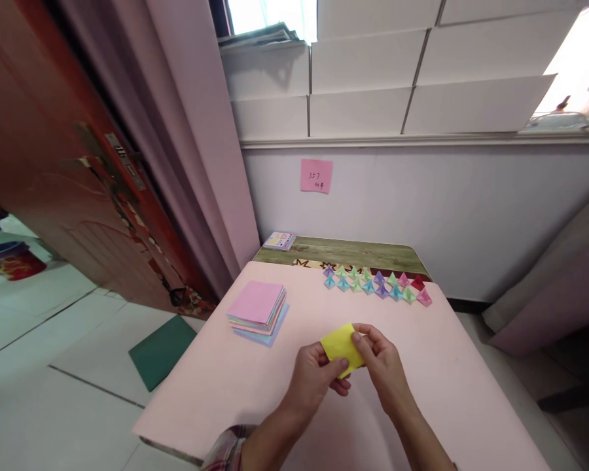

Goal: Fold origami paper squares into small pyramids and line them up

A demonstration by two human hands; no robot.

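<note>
A small yellow piece of folded paper (342, 347) is held in the air over the front middle of the table. My left hand (314, 379) pinches its lower left part, thumb on top and fingers underneath. On the right side, my right hand (380, 360) grips the upper right edge between thumb and fingers. To the left lies a stack of coloured square paper (256, 304), a pink sheet uppermost. Beyond my hands, two rows of small folded paper pieces (381, 290) in purple, green, blue, pink and red stand near the table's far side.
A pink cover (201, 392) lies over most of the table, leaving a wooden-patterned strip (353, 250) at the back. A small packet (280, 241) rests at the back left corner. A pink note (317, 176) hangs on the wall. A red door (78, 163) stands at left.
</note>
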